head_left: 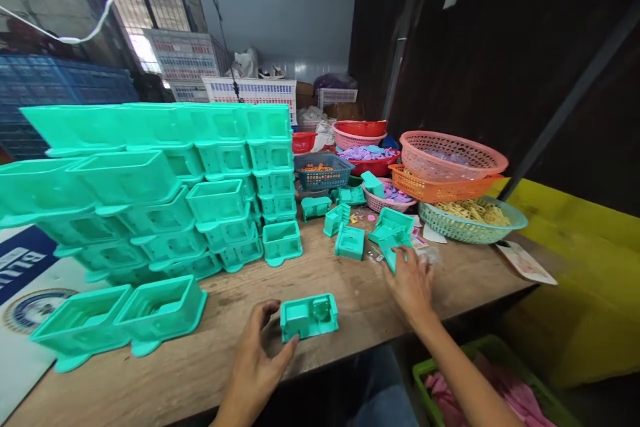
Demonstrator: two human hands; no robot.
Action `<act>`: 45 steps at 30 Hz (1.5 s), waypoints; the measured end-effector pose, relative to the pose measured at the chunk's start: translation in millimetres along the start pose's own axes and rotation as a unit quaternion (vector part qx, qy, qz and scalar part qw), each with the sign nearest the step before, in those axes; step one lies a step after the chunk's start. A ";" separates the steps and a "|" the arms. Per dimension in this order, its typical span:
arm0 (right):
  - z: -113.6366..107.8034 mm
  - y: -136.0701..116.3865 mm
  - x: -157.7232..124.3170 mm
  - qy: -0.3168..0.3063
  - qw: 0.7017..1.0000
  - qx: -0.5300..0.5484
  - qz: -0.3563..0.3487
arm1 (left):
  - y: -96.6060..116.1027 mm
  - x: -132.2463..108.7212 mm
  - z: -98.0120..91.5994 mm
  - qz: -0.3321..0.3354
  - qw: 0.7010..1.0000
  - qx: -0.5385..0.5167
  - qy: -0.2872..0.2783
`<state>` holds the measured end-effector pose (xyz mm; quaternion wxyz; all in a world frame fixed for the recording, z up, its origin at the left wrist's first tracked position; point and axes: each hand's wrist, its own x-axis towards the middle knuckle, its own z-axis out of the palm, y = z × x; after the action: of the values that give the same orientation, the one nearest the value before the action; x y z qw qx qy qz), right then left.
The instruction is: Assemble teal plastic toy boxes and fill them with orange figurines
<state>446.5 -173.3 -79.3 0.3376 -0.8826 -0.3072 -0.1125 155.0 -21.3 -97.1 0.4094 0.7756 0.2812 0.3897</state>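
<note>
My left hand (257, 360) rests at the table's near edge, thumb and fingers curved around the left end of a small teal plastic part (309, 317) that lies on the wood. My right hand (411, 280) reaches forward to the right and its fingers close on another teal piece (391, 233) lying among loose teal parts (349, 241). A clear plastic scrap sits just right of that hand.
Stacked teal plastic housings (150, 180) fill the left of the wooden table (350, 293). Two more housings (120, 320) lie near the front left. Baskets stand at the back right: pink (453, 155), orange (435, 188), teal with yellow pieces (470, 219), blue (323, 172). A green crate (480, 380) sits below.
</note>
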 end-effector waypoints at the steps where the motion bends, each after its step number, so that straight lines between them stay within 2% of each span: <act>1: 0.0 5.9 3.4 0.012 1.000 -0.026 0.002 | 1.4 0.0 2.2 -0.006 1.000 -0.012 -0.012; 5: -4.8 26.7 6.9 0.012 0.997 -0.070 -0.042 | 5.2 -1.1 5.7 -0.017 0.998 0.011 -0.053; 9: -20.6 49.2 -1.9 -0.018 0.992 -0.055 -0.115 | 9.9 -13.2 -2.1 -0.030 0.998 0.058 -0.013; 13: -25.8 53.1 -20.4 -0.159 0.959 -0.018 -0.233 | 13.1 -25.7 -10.3 -0.027 0.996 0.083 0.027; 15: -23.6 39.6 -24.0 -0.228 0.936 0.003 -0.270 | 12.1 -25.5 -13.7 -0.027 0.997 0.070 0.022; 17: -22.3 17.3 -19.4 -0.270 0.921 0.019 -0.281 | 9.8 -20.6 -17.5 -0.038 0.998 0.041 0.001; 21: -23.8 -36.1 1.6 -0.352 0.879 0.098 -0.305 | 5.0 -3.2 -24.5 -0.055 0.992 -0.048 -0.099; 24: -19.0 -66.9 9.0 -0.383 0.846 0.161 -0.334 | 3.4 8.2 -23.3 -0.040 0.988 -0.066 -0.130; 27: -4.2 -82.3 5.7 -0.369 0.840 0.201 -0.343 | 4.3 15.4 -16.9 -0.035 0.988 -0.071 -0.135; 30: 15.4 -86.0 -2.4 -0.320 0.856 0.243 -0.327 | 7.4 18.3 -10.7 -0.053 0.980 -0.107 -0.158; 33: 32.3 -85.0 -16.3 -0.191 0.906 0.272 -0.262 | 11.0 15.0 -5.5 -0.066 0.972 -0.135 -0.180; 35: 39.0 -83.1 -32.3 -0.086 0.936 0.280 -0.196 | 13.3 8.5 -1.2 -0.063 0.978 -0.124 -0.158; 37: 41.4 -79.4 -54.1 -0.018 0.952 0.278 -0.126 | 16.0 -1.1 3.9 -0.056 0.986 -0.104 -0.115; 38: 41.2 -76.8 -66.3 -0.007 0.958 0.271 -0.096 | 17.6 -6.7 6.5 -0.055 0.989 -0.099 -0.100; 40: 39.1 -70.4 -89.3 -0.030 0.966 0.248 -0.063 | 21.0 -18.9 11.1 -0.059 0.989 -0.104 -0.093; 43: 34.3 -61.1 -109.3 -0.109 0.969 0.210 -0.075 | 23.7 -36.5 13.6 -0.063 0.982 -0.124 -0.128; 45: 31.3 -57.5 -109.4 -0.149 0.963 0.201 -0.098 | 22.5 -43.5 10.7 -0.061 0.977 -0.123 -0.163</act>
<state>324.7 -169.9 -116.8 0.4455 -0.7692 -0.4551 0.0518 143.2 -70.0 -98.0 0.5649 0.7537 0.2071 0.2645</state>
